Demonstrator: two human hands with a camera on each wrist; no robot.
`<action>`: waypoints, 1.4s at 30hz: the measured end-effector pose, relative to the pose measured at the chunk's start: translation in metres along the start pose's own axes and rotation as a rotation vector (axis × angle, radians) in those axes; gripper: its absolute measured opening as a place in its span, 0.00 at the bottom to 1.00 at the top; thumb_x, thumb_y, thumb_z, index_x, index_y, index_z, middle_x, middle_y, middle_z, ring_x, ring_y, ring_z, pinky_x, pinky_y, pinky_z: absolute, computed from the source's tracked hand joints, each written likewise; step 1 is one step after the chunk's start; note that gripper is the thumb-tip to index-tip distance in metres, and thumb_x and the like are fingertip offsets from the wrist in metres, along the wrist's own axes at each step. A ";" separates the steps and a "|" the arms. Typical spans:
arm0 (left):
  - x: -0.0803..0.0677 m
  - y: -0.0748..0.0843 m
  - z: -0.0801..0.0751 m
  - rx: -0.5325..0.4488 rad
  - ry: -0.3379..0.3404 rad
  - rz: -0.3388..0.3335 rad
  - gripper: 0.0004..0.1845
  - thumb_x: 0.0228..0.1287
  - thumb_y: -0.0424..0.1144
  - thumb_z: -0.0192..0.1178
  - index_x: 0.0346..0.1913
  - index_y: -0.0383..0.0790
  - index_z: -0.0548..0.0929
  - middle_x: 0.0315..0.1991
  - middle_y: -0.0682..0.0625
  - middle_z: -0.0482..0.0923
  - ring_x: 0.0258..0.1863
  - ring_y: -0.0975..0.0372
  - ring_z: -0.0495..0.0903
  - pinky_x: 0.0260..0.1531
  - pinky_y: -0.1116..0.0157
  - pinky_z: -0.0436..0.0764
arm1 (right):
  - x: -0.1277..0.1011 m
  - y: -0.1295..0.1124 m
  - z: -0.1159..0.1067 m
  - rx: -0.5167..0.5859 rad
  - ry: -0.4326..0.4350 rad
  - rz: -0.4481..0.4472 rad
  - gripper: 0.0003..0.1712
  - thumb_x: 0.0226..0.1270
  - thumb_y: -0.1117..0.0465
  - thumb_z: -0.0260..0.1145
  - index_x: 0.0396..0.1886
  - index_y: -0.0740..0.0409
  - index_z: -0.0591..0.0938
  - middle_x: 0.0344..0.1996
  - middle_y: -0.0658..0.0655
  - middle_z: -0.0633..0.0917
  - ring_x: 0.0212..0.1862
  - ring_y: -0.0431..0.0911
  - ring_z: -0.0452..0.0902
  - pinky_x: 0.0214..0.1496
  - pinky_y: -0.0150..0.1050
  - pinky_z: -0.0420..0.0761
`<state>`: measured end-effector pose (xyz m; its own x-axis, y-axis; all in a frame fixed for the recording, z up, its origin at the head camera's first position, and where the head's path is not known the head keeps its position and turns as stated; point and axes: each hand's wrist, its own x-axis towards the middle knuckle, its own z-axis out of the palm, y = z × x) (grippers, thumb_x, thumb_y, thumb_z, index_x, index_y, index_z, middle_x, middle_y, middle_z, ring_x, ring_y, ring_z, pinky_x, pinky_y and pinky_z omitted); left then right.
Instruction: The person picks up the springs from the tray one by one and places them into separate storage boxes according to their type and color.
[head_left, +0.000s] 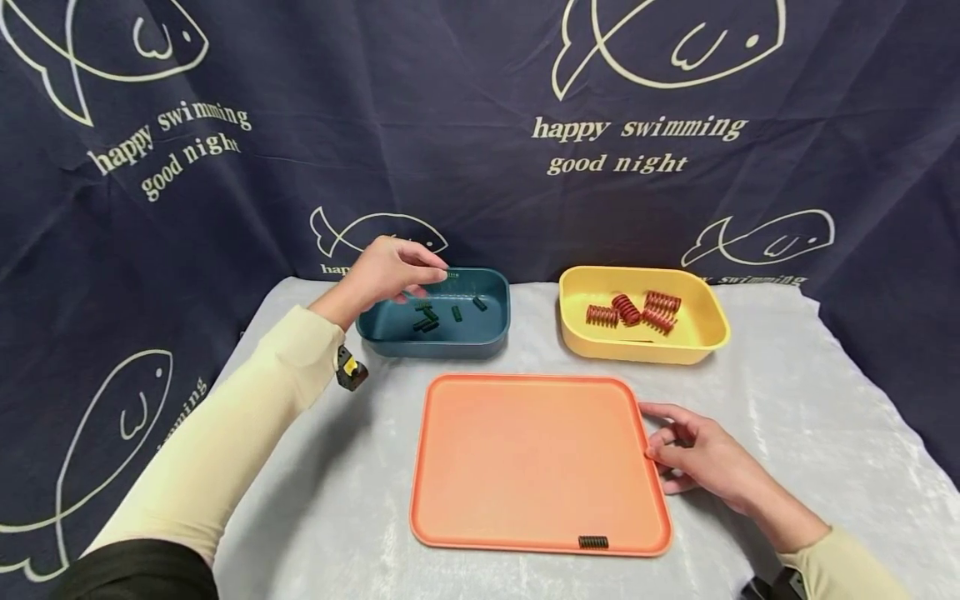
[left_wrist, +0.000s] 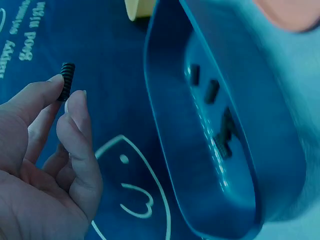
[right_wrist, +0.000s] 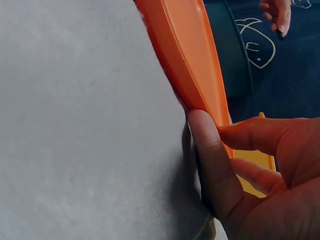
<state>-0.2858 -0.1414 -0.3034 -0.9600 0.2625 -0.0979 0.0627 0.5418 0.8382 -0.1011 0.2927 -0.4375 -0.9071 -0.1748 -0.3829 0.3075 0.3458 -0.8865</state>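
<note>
Meanwhile, the left hand [left_wrist: 45, 165] pinches a ribbed dark spring [left_wrist: 66, 80]; the right hand [head_left: 701, 457] grips the smooth orange tray [head_left: 525, 450].

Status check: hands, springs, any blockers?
Left hand pinches a dark spring above the blue bin. Right hand grips the orange tray edge. One dark spring on tray. Nothing blocking.

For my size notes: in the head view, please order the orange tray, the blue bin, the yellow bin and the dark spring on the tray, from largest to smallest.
1. orange tray, nearest to the camera.
2. and 3. yellow bin and blue bin: too alike to rank.
4. dark spring, plainly smallest.
</note>
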 end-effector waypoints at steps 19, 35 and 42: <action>0.035 -0.067 -0.010 0.152 0.088 -0.158 0.11 0.65 0.42 0.73 0.48 0.44 0.92 0.45 0.44 0.88 0.32 0.60 0.89 0.29 0.63 0.86 | -0.002 -0.003 0.004 0.010 0.004 -0.005 0.39 0.69 0.73 0.65 0.78 0.62 0.64 0.40 0.63 0.80 0.33 0.50 0.82 0.31 0.48 0.88; 0.058 -0.084 0.017 0.323 0.185 -0.207 0.08 0.65 0.39 0.71 0.44 0.41 0.93 0.36 0.41 0.90 0.23 0.59 0.87 0.21 0.67 0.83 | 0.000 -0.004 0.004 0.009 0.025 -0.016 0.38 0.70 0.73 0.65 0.78 0.62 0.64 0.41 0.64 0.80 0.34 0.50 0.83 0.32 0.48 0.88; 0.062 -0.083 0.025 0.317 0.168 -0.231 0.08 0.64 0.38 0.71 0.43 0.41 0.92 0.30 0.43 0.89 0.22 0.60 0.87 0.20 0.67 0.82 | 0.000 -0.004 0.003 -0.001 0.033 -0.010 0.38 0.70 0.73 0.64 0.78 0.62 0.65 0.40 0.64 0.80 0.34 0.51 0.83 0.32 0.48 0.88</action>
<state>-0.3434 -0.1500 -0.3927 -0.9882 -0.0139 -0.1528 -0.1032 0.7966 0.5956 -0.1016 0.2886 -0.4349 -0.9191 -0.1481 -0.3651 0.2981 0.3447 -0.8901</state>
